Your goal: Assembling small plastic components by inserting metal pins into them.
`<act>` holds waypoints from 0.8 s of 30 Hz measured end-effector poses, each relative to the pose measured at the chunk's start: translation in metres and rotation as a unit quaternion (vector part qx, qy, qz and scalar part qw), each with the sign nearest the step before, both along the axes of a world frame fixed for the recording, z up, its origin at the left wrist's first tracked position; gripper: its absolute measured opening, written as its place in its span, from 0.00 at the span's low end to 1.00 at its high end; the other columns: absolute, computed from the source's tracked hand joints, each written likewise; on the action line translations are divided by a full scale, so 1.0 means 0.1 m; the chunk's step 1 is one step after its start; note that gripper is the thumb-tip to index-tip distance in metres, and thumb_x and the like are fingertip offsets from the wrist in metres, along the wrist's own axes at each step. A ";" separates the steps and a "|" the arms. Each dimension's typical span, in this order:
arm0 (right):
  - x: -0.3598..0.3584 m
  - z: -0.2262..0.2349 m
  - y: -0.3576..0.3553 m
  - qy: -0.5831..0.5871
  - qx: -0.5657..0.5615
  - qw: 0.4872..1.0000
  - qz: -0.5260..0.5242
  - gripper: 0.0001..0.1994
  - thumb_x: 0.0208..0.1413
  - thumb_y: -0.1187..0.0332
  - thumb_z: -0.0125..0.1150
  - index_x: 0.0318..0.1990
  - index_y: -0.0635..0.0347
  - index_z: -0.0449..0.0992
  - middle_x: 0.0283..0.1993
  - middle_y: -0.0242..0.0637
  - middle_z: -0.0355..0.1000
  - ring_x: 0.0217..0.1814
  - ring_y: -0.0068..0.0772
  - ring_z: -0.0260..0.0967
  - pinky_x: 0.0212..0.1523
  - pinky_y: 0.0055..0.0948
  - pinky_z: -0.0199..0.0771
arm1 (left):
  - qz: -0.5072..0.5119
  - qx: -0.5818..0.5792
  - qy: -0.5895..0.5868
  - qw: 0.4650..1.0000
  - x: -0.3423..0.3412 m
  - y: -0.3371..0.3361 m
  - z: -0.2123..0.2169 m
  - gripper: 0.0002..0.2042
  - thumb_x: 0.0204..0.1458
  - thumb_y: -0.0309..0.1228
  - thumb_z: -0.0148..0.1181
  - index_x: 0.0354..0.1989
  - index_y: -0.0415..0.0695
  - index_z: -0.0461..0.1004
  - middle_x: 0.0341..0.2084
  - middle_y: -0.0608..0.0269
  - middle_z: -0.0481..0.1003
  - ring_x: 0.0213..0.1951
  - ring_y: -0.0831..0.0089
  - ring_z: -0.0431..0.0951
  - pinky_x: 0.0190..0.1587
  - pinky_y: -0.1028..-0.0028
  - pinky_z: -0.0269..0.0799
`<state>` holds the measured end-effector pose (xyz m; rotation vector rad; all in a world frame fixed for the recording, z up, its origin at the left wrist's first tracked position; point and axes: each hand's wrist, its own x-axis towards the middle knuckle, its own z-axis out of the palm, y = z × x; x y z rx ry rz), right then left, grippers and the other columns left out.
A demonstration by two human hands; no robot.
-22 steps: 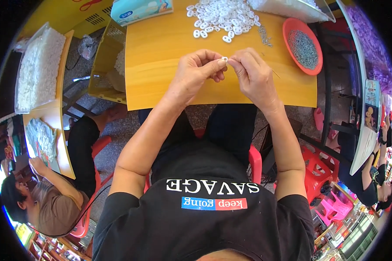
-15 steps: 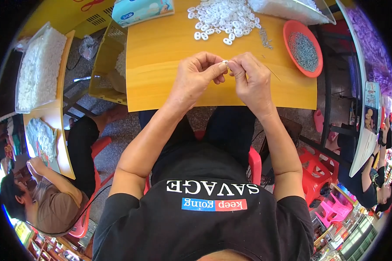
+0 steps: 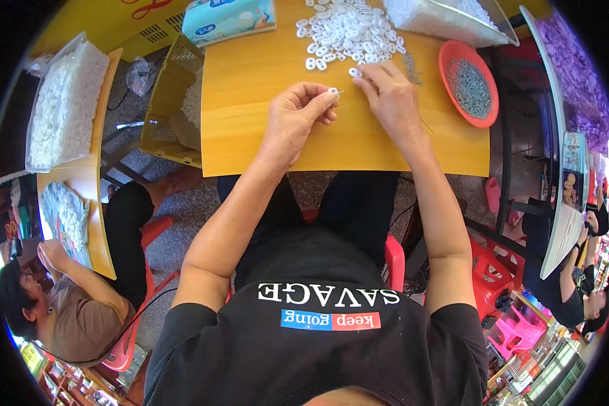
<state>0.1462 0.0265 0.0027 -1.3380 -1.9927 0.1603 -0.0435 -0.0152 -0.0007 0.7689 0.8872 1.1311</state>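
Note:
My left hand (image 3: 298, 118) is closed, pinching a small white plastic piece (image 3: 332, 91) between thumb and forefinger. A thin metal bit sticks out of that piece toward the right. Farther right, my right hand (image 3: 394, 101) reaches to the near edge of a pile of white two-holed oval plastic pieces (image 3: 348, 30). Its thumb and forefinger close on one loose two-holed piece (image 3: 354, 72) at the tabletop. Beside that hand lie a few small metal pins (image 3: 411, 69), and an orange-red bowl (image 3: 492, 101) holds many more grey metal ones.
A blue tissue pack (image 3: 230, 20) and a clear bin (image 3: 446, 27) of white parts stand at the back of the yellow table (image 3: 250, 142). A yellow crate (image 3: 172, 145) is on the left. People sit at side tables left and right.
My hands have come apart. The right hand has moved up to a loose white piece by the pile, while the left keeps its piece and has shifted slightly left.

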 end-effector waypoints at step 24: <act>-0.12 0.30 -0.40 0.546 -0.321 0.773 0.024 0.12 0.58 0.71 0.61 0.46 0.69 0.76 0.33 0.33 0.74 0.25 0.15 0.66 0.28 0.17 0.70 | 0.039 0.053 -0.044 0.997 0.13 -0.04 0.26 0.07 0.56 0.27 0.59 0.40 0.38 0.73 0.41 0.56 0.77 0.37 0.77 0.76 0.41 0.78 0.72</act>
